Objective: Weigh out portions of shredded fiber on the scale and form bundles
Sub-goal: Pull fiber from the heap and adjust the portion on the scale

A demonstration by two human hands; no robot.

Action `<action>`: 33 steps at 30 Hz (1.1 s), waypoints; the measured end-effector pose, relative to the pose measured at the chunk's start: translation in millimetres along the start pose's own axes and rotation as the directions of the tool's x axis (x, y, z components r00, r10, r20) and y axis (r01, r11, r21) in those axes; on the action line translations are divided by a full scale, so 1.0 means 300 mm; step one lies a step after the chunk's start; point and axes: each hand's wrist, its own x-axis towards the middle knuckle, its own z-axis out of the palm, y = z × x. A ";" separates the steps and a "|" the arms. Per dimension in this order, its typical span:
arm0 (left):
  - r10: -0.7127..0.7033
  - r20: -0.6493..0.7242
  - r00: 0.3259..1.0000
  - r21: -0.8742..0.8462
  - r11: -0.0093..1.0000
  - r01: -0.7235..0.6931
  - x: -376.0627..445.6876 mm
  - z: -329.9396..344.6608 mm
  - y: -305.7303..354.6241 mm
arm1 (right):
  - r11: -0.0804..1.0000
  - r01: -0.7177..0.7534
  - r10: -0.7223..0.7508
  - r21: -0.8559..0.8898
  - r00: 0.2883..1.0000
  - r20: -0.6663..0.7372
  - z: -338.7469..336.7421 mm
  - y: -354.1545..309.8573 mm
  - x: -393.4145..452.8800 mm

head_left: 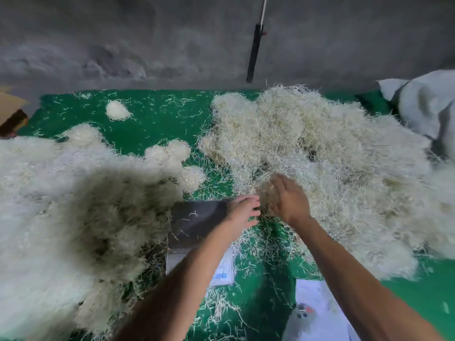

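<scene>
Fiber pile (320, 148) sits right of scale (197, 222), right hand (290, 200) curled on a tuft (267, 193), left hand (242, 210) fingers spread w/ nothing held — imo cup both hands, lift clean onto scale, no stragglers.

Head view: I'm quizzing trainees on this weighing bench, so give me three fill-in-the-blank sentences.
1. The table cover is ____ in colour.
2. The scale platform holds only a few stray ____.
3. The right hand grips a clump from the ____ fiber pile; the left hand reaches toward it.

Missing: green; strands; right
</scene>
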 end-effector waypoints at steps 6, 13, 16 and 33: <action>-0.085 -0.048 0.995 0.038 0.995 0.087 0.150 0.052 -0.035 | 0.989 -0.087 0.051 0.124 0.962 0.269 0.150 0.046 0.030; 0.014 -0.055 0.998 0.386 0.923 0.008 0.214 0.100 -0.047 | 0.872 -0.036 -0.048 0.489 0.986 0.159 0.123 0.017 -0.050; 0.175 -0.140 0.975 0.448 0.889 -0.095 0.209 0.121 0.066 | 0.891 0.033 -0.035 0.454 0.999 -0.003 0.084 0.071 -0.094; 0.480 0.250 0.841 0.638 0.572 -0.516 -0.211 0.137 0.925 | 0.951 -0.259 0.283 0.166 0.949 -0.142 -0.471 0.064 0.075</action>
